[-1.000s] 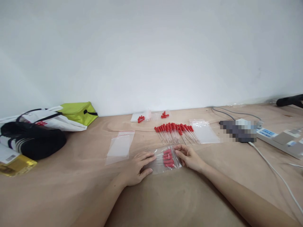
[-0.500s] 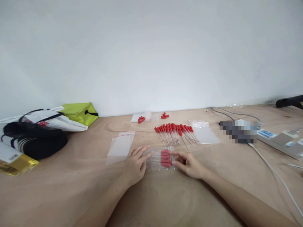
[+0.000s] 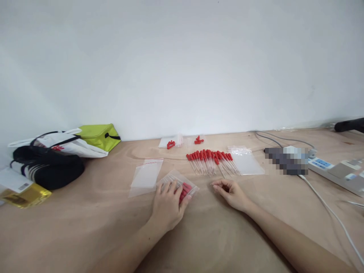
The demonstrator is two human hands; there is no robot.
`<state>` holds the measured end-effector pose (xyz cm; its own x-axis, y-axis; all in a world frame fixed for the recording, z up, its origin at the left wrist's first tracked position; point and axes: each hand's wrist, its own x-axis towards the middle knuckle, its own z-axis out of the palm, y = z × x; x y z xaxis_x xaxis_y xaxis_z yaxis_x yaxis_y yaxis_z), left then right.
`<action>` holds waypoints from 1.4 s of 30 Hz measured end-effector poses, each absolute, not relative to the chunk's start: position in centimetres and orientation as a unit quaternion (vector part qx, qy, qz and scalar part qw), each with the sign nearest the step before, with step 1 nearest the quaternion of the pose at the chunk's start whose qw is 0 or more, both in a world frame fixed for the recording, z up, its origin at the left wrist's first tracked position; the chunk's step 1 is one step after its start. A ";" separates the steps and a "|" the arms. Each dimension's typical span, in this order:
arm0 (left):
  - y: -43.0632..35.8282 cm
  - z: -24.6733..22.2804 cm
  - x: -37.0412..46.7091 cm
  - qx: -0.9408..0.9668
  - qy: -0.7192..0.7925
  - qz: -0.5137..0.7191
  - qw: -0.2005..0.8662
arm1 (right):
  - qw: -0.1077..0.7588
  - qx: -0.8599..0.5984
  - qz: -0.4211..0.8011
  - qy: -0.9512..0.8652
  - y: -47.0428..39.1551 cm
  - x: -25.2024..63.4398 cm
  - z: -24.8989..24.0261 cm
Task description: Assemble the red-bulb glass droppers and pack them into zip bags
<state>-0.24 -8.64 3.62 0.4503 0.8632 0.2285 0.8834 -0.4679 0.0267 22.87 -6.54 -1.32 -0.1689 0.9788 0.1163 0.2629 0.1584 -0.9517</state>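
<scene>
"Turned and slid leftward since the earlier frame, your filled bag (image 3: 174, 176) lies askew on the desk (image 3: 71, 235) beneath your left hand (image 3: 167, 204); your right hand (image 3: 233, 195) has come away from it."

"Which step are you on?"

"You seem to be shifting a loaded bag. As I judge it, your next move calls for flat, even pressure, since slick film could crease. Your left hand spreads over it; whether your thumb pinches, I cannot tell. Your right hand curls loosely, with nothing visible in it; whether its tips meet is unclear."

"And the materials around you?"

"Inside your bag, smooth red bulbs (image 3: 187, 186), rounded, perhaps rubbery. Just left, you have flat clear bags (image 3: 146, 175) with red lines. Beyond, your row of droppers (image 3: 209, 159) fans out, thin stems toward you, beside a whitish stack of bags (image 3: 248, 163). Farther left, your lime-green case (image 3: 99, 135) looks boxy and soft."
</scene>
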 end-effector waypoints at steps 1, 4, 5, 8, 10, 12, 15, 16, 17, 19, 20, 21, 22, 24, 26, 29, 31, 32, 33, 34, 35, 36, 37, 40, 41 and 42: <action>-8.8 3.5 0.1 -0.841 -0.528 -0.099 0.059 | 0.424 -0.495 0.418 -0.633 -6.3 23.0 -1.5; -8.6 2.7 0.9 -0.840 -0.530 -0.067 0.096 | 0.409 -0.502 0.394 -0.653 -6.3 23.1 -1.4; -8.0 2.4 0.8 -0.845 -0.522 -0.055 0.105 | 0.399 -0.502 0.386 -0.663 -6.4 23.0 -1.3; -4.6 1.9 -0.3 -0.888 -0.448 -0.045 0.096 | 0.377 -0.495 0.366 -0.692 -6.8 22.8 -0.9; -1.8 1.8 -1.4 -0.902 -0.422 -0.049 0.078 | 0.369 -0.494 0.353 -0.704 -7.0 22.7 -0.7; 0.5 1.8 -2.4 -0.904 -0.418 -0.048 0.072 | 0.363 -0.496 0.345 -0.709 -7.0 22.7 -0.6; 1.9 1.9 -3.0 -0.907 -0.414 -0.044 0.062 | 0.359 -0.503 0.342 -0.708 -6.9 22.7 -0.7; 1.9 1.9 -3.0 -0.908 -0.413 -0.043 0.060 | 0.359 -0.506 0.342 -0.706 -6.9 22.7 -0.8; 1.7 1.9 -3.1 -0.905 -0.418 -0.044 0.064 | 0.359 -0.509 0.342 -0.704 -6.9 22.6 -0.8; 0.9 2.1 -3.3 -0.883 -0.458 -0.053 0.088 | 0.357 -0.513 0.341 -0.703 -6.9 22.6 -0.9; 0.4 2.2 -3.6 -0.858 -0.498 -0.061 0.108 | 0.354 -0.514 0.339 -0.704 -6.9 22.6 -0.9; 0.0 2.3 -4.0 -0.822 -0.550 -0.069 0.129 | 0.352 -0.514 0.338 -0.706 -6.9 22.6 -0.9; -0.4 2.3 -4.5 -0.778 -0.607 -0.075 0.147 | 0.351 -0.514 0.334 -0.708 -6.9 22.6 -0.8; -1.0 2.4 -5.7 -0.690 -0.704 -0.071 0.154 | 0.350 -0.514 0.327 -0.711 -7.0 22.6 -0.7; -1.3 2.3 -6.9 -0.643 -0.757 -0.046 0.109 | 0.350 -0.511 0.322 -0.716 -7.0 22.6 -0.6; -1.5 1.8 -8.0 -0.641 -0.765 -0.031 0.065 | 0.348 -0.510 0.318 -0.719 -6.9 22.6 -0.7; -1.6 1.6 -8.3 -0.657 -0.751 -0.035 0.064 | 0.349 -0.512 0.315 -0.719 -6.9 22.6 -0.7; -1.6 1.5 -8.4 -0.662 -0.746 -0.039 0.065 | 0.349 -0.511 0.314 -0.719 -6.9 22.6 -0.7; -1.6 1.5 -8.5 -0.664 -0.744 -0.045 0.064 | 0.350 -0.511 0.314 -0.720 -6.9 22.6 -0.8; -1.6 1.5 -8.5 -0.663 -0.744 -0.051 0.064 | 0.350 -0.511 0.313 -0.720 -7.0 22.6 -0.8; -1.6 1.6 -8.6 -0.660 -0.746 -0.056 0.064 | 0.351 -0.510 0.312 -0.720 -7.0 22.6 -0.8; -1.8 1.8 -8.6 -0.662 -0.744 -0.067 0.066 | 0.351 -0.510 0.310 -0.721 -7.0 22.6 -0.8; -2.0 2.1 -8.5 -0.676 -0.728 -0.088 0.068 | 0.352 -0.510 0.307 -0.723 -7.0 22.6 -0.8; -3.2 3.5 -7.4 -0.805 -0.567 -0.171 0.046 | 0.363 -0.504 0.296 -0.726 -7.0 22.6 -0.8; -3.8 4.0 -6.8 -0.855 -0.490 -0.170 0.022 | 0.367 -0.501 0.291 -0.728 -7.0 22.6 -0.7; -4.3 4.4 -6.0 -0.891 -0.429 -0.150 -0.003 | 0.369 -0.497 0.285 -0.731 -7.0 22.7 -0.7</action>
